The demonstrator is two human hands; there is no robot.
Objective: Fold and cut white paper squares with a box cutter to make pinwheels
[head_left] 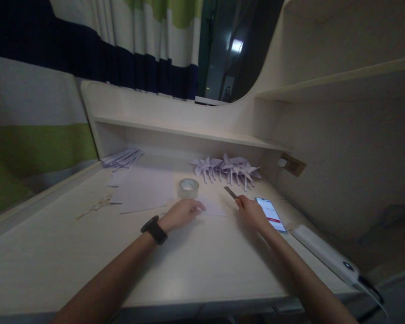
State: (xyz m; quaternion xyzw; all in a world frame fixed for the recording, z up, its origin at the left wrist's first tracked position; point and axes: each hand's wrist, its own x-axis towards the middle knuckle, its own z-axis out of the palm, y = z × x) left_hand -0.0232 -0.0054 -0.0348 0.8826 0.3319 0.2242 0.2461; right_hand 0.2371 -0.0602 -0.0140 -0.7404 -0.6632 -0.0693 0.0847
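Observation:
My left hand (184, 212), with a black watch on its wrist, rests fingers-down on a small pale sheet of paper (213, 207) on the desk. My right hand (251, 211) is closed round a utility knife (231, 193), whose blade end lies at the sheet's far right corner. A roll of clear tape (188, 187) stands just beyond my left hand.
Several folded paper pinwheels (227, 168) lie under the low shelf (189, 130). A lit phone (271, 214) lies right of my right hand, with a white power strip (327, 254) beyond. Larger paper sheets (145, 189), paper strips (121, 157) and scissors (99, 205) lie to the left.

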